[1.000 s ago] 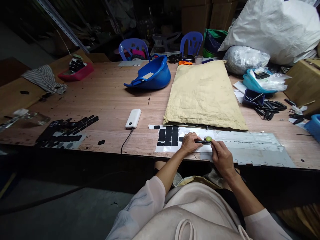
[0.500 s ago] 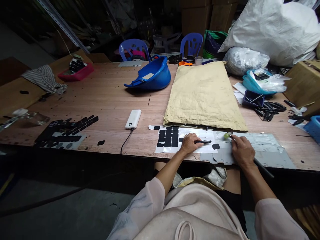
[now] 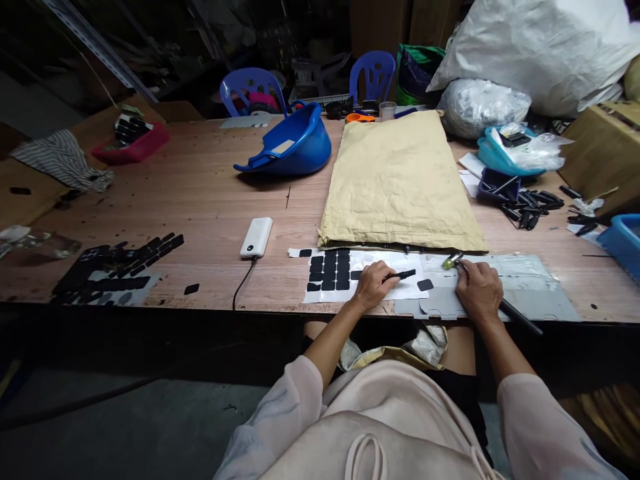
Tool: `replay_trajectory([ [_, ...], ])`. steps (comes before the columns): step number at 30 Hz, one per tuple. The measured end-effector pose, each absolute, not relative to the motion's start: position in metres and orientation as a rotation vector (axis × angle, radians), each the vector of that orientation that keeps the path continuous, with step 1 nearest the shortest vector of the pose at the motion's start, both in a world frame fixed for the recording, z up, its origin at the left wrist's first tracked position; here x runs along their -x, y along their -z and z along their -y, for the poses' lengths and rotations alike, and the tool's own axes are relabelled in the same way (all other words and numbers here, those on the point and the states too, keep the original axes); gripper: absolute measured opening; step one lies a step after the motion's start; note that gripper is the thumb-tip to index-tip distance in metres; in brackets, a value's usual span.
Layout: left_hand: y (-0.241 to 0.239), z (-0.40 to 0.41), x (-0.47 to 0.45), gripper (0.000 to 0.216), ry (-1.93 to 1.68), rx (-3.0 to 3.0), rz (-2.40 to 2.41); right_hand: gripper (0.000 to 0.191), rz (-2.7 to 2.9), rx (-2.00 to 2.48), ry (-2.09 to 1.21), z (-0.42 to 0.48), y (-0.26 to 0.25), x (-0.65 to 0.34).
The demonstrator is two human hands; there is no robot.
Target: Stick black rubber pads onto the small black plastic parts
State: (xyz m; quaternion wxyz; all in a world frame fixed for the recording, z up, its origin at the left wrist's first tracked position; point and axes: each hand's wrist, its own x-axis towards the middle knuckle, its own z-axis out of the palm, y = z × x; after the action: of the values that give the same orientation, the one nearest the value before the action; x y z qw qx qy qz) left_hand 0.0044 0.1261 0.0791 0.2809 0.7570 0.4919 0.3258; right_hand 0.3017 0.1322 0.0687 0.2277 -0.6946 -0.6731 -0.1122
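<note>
My left hand [image 3: 374,285] pinches a slim black piece [image 3: 406,274] over a white sheet. The sheet [image 3: 411,292] carries rows of black rounded patches [image 3: 329,270]; a single loose patch [image 3: 425,285] lies near its right end. My right hand [image 3: 479,290] is wrapped round the black handle of a small hammer [image 3: 521,317]. Its yellow-green and metal head [image 3: 453,261] is just above a grey plate [image 3: 535,303], right of the black piece. The handle's end sticks out past the table's front edge.
A tan paper sack [image 3: 403,183] lies flat beyond my hands. Left of it are a blue basin [image 3: 300,143] and a white power bank [image 3: 257,237] with a cable. Black parts [image 3: 530,207] and a blue tub [image 3: 623,243] are at right.
My right hand has turned the hammer a little, so its metal face shows more. My left hand keeps the black piece over the sheet. The whole view has shifted slightly.
</note>
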Motion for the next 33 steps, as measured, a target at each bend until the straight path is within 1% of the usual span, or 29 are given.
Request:
replay_trajectory([
  [2, -0.078, -0.102, -0.002, 0.022, -0.974, -2.040, -1.183, 0.029, 1.853, 1.921, 0.309, -0.132, -0.068, -0.301],
  [4, -0.073, -0.070, 0.002, 0.027, -0.981, -2.066, -1.040, 0.029, 1.848, 1.926, 0.316, -0.132, -0.068, -0.301],
  [6, -0.063, -0.040, 0.006, 0.028, -0.893, -2.123, -0.960, 0.030, 1.846, 1.930, 0.324, -0.132, -0.067, -0.300],
  [8, -0.051, -0.019, 0.011, 0.028, -0.721, -2.176, -0.974, 0.030, 1.848, 1.932, 0.325, -0.132, -0.067, -0.300],
  [10, -0.040, -0.009, 0.013, 0.026, -0.465, -2.171, -1.116, 0.030, 1.846, 1.933, 0.324, -0.132, -0.067, -0.299],
  [12, -0.030, -0.009, 0.015, 0.023, -0.173, -2.091, -1.347, 0.030, 1.841, 1.934, 0.323, -0.132, -0.067, -0.299],
  [14, -0.025, -0.014, 0.014, 0.024, 0.032, -1.995, -1.583, 0.029, 1.837, 1.933, 0.319, -0.132, -0.067, -0.299],
  [17, -0.026, -0.019, 0.012, 0.037, 0.134, -1.922, -1.729, 0.028, 1.842, 1.922, 0.318, -0.132, -0.067, -0.299],
  [19, -0.034, -0.018, 0.009, 0.032, 0.187, -1.876, -1.696, 0.028, 1.840, 1.919, 0.331, -0.132, -0.067, -0.299],
  [22, -0.058, -0.019, 0.004, 0.030, 0.140, -1.848, -1.509, 0.028, 1.847, 1.915, 0.354, -0.132, -0.066, -0.299],
  [26, -0.102, -0.048, -0.006, 0.026, -0.163, -1.823, -1.297, 0.028, 1.857, 1.915, 0.378, -0.131, -0.065, -0.299],
  [29, -0.124, -0.094, -0.021, 0.028, -0.360, -1.831, -1.458, 0.028, 1.861, 1.918, 0.382, -0.131, -0.065, -0.298],
  [33, -0.128, -0.157, -0.052, 0.030, -0.491, -1.826, -1.827, 0.027, 1.868, 1.925, 0.362, -0.130, -0.067, -0.298],
])
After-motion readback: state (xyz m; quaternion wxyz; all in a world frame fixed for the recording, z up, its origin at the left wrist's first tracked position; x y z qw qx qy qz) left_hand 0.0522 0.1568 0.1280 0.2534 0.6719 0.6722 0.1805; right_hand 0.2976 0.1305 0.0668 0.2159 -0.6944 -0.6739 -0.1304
